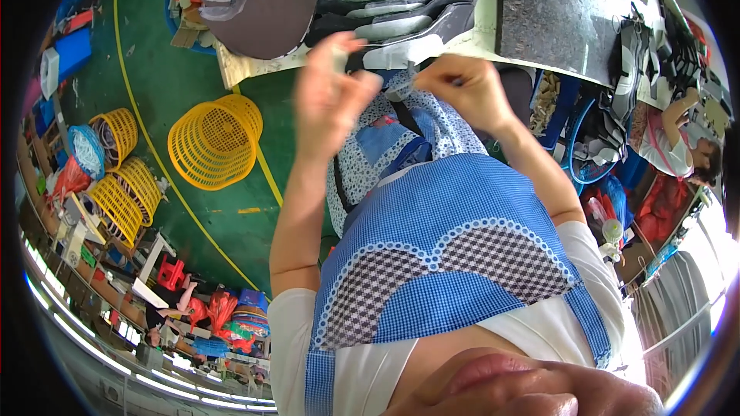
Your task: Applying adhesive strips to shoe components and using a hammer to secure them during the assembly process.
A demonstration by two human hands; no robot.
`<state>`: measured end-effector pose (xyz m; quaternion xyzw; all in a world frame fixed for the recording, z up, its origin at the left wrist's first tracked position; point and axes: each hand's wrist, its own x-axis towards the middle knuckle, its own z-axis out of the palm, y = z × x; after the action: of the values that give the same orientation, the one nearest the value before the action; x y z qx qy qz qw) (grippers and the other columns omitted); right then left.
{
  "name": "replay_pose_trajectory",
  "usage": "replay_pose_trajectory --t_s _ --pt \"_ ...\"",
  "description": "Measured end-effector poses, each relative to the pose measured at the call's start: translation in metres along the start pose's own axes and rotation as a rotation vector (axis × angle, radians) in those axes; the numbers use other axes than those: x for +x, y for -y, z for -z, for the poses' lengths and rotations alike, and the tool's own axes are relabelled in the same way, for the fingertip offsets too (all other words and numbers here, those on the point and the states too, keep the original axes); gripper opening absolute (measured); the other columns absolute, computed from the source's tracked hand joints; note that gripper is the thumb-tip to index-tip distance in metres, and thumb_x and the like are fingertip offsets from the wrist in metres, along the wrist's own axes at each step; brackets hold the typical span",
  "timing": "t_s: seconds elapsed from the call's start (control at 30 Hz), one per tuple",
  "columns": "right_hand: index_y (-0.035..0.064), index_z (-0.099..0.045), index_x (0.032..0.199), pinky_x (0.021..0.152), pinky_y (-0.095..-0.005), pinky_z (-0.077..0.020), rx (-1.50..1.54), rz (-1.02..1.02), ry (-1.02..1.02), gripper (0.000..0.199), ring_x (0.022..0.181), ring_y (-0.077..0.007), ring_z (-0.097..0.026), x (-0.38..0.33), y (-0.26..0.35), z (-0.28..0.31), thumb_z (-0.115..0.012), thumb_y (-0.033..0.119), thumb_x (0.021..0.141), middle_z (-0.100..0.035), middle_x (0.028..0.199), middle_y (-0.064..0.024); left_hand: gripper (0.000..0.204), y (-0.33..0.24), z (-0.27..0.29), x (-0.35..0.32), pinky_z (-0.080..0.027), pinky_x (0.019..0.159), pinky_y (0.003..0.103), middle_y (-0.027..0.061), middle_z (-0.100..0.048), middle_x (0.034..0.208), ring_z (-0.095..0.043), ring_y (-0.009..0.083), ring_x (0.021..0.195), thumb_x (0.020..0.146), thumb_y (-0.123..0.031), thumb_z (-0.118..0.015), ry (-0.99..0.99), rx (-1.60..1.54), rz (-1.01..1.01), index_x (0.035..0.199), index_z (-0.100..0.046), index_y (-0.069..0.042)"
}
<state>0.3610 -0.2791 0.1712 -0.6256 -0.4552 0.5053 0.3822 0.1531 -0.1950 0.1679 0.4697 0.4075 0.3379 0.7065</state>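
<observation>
In front of my apron both hands are raised at the near edge of the worktable [484, 42]. My left hand [333, 100] is blurred; its thumb and forefinger stand apart with nothing visible between them. My right hand [469, 91] is closed in a pinch, its fingertips at a small pale grey piece [399, 92] that hangs just below the table edge. The piece's exact shape is smeared. Just beyond the hands, several black-and-grey shaped panels [393, 27], resembling shoe-upper parts, lie overlapped in a row.
Dark grey pieces lie on a round brown board [258, 29] at the table's left. A dark speckled slab [551, 19] covers its right part. Yellow plastic baskets [216, 142] stand on the green floor at left. Another person [678, 135] sits at the far right beside hanging panels.
</observation>
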Motion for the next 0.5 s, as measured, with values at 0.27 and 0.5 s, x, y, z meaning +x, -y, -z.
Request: replay_pose_trajectory --t_s 0.27,0.5 --pt "0.0021 -0.073 0.092 0.059 -0.0208 -0.0478 0.059 -0.126 -0.167 0.017 0.067 -0.0058 -0.06 0.015 -0.032 0.04 -0.069 0.018 0.088 -0.069 0.073 -0.0033 0.01 0.012 0.022 0.024 -0.039 0.059 0.018 -0.0034 -0.062 0.074 -0.051 0.0019 0.065 0.087 -0.012 -0.071 0.209 0.242 0.237 0.088 -0.07 -0.003" --pt "0.0021 -0.069 0.104 0.061 -0.0221 -0.0491 0.14 -0.142 -0.118 0.026 0.074 -0.0079 -0.064 0.039 -0.023 0.027 -0.065 0.024 0.091 -0.07 0.088 -0.0053 0.013 0.012 0.014 0.039 -0.033 0.059 0.016 -0.0054 -0.059 0.075 -0.047 0.0002 0.066 0.088 -0.016 -0.071 0.133 0.155 0.27 0.092 -0.069 -0.003"
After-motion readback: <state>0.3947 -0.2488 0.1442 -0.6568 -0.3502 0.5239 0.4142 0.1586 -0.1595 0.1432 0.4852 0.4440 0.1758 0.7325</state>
